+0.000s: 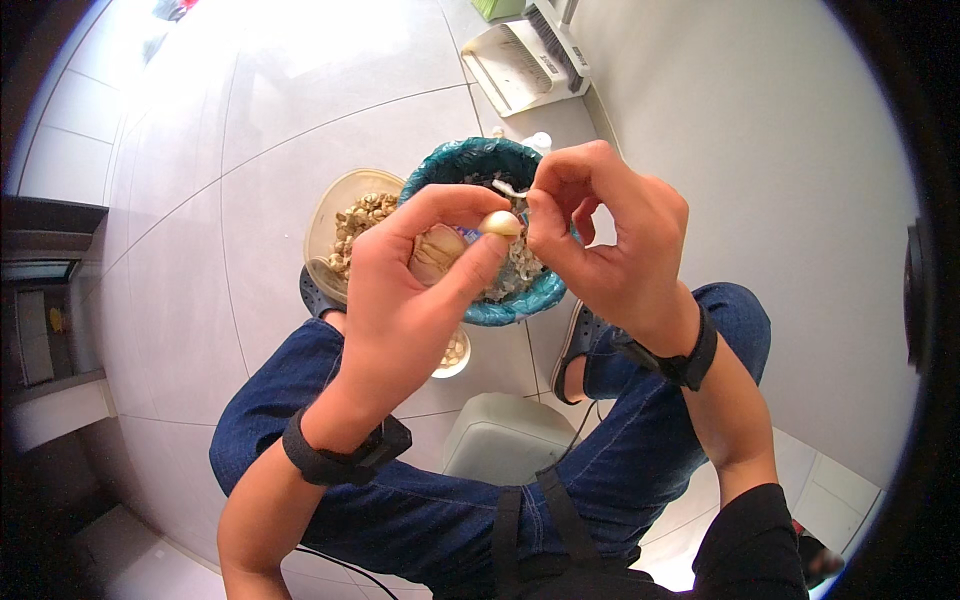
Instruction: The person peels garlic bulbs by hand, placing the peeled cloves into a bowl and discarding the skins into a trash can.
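Between the thumb and index finger of my left hand (390,300) is a smooth, pale garlic clove (500,223). Behind those fingers, in the palm, sits a larger piece of garlic bulb (437,253) with its brownish skin on. My right hand (622,232) is just to the right of the clove and pinches a white strip of garlic skin (510,187) by one end. Below both hands stands a round bin lined with a teal plastic bag (517,311), holding papery garlic skins (523,262). My hands hide part of the bin.
Left of the bin, a translucent plastic bowl (321,217) holds unpeeled garlic (365,214). A small white bowl (454,367) with pale cloves is partly behind my left hand. A grey stool (510,435) is between my legs. Dustpan (510,67) and brush (555,45) stand by the wall (765,210).
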`<action>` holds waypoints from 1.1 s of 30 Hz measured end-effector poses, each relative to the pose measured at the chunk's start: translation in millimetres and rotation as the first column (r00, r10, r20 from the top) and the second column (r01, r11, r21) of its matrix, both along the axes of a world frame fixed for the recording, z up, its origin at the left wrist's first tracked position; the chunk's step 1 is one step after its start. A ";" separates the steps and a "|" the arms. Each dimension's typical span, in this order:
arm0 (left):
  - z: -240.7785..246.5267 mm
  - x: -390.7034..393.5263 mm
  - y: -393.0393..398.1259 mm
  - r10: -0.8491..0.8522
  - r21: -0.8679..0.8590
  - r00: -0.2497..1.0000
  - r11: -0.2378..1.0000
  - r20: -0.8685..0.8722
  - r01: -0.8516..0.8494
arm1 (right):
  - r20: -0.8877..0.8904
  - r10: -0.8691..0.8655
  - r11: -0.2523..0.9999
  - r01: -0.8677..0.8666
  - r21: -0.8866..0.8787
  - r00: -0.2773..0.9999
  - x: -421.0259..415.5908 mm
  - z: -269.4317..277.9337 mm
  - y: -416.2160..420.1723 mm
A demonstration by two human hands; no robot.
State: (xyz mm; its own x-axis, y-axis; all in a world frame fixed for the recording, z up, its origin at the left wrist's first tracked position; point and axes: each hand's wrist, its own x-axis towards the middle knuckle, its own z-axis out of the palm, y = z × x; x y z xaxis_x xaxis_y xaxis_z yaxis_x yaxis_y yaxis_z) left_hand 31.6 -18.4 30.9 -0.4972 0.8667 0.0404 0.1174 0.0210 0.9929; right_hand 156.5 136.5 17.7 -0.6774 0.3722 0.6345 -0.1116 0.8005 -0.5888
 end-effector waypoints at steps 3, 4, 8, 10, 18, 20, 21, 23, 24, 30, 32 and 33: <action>-4.7 -7.1 -0.1 0.012 0.015 0.985 1.000 0.173 -0.015 | 0.029 -0.054 0.998 0.054 -0.019 0.998 -3.7 -3.0 2.4; 0.5 -8.6 0.2 0.025 -0.018 0.979 1.000 0.200 -0.022 | 0.047 -0.078 0.996 0.079 -0.028 0.996 -4.9 -4.3 3.4; -5.4 -8.1 -1.2 0.071 -0.039 0.965 0.997 0.253 -0.063 | 0.068 0.086 0.991 -0.078 -0.108 0.994 -3.7 -2.1 -3.4; -8.1 -6.5 -0.4 0.075 -0.026 0.981 0.997 0.179 -0.072 | 0.057 0.075 0.985 -0.065 -0.157 0.996 -4.5 -1.2 -11.5; -4.1 1.1 -3.9 0.096 -0.028 0.994 0.995 -0.059 -0.098 | 0.093 0.040 0.971 -0.017 -0.237 0.995 -2.7 -4.0 -17.8; -3.8 1.2 -4.3 0.086 -0.034 0.993 0.995 -0.084 -0.089 | 0.100 0.055 0.977 -0.032 -0.212 0.993 -1.3 -3.7 -15.5; -2.4 1.5 -4.8 0.076 -0.048 0.993 0.996 -0.089 -0.081 | 0.096 0.056 0.977 -0.035 -0.208 0.994 -1.0 -3.7 -15.2; -2.4 1.5 -5.2 0.061 -0.048 0.996 0.997 -0.064 -0.065 | 0.088 0.059 0.979 -0.040 -0.200 0.994 -0.9 -3.6 -15.0; -2.6 0.6 -5.1 0.056 -0.033 0.998 0.998 -0.036 -0.057 | 0.083 0.059 0.970 -0.037 -0.242 0.995 -1.4 -2.3 -15.3; -6.0 -1.6 -3.0 0.015 0.023 0.952 0.999 0.305 -0.023 | 0.026 0.045 0.973 -0.038 -0.227 0.999 -2.0 1.0 -11.7; -4.4 -1.3 -2.3 -0.006 0.024 0.909 1.000 0.417 -0.005 | 0.024 0.013 0.998 -0.012 -0.063 1.000 -0.7 1.7 -10.1; -2.6 -1.0 -1.6 -0.015 0.022 0.880 1.000 0.474 0.005 | 0.007 0.000 1.000 0.000 0.006 1.000 -0.4 0.8 -10.8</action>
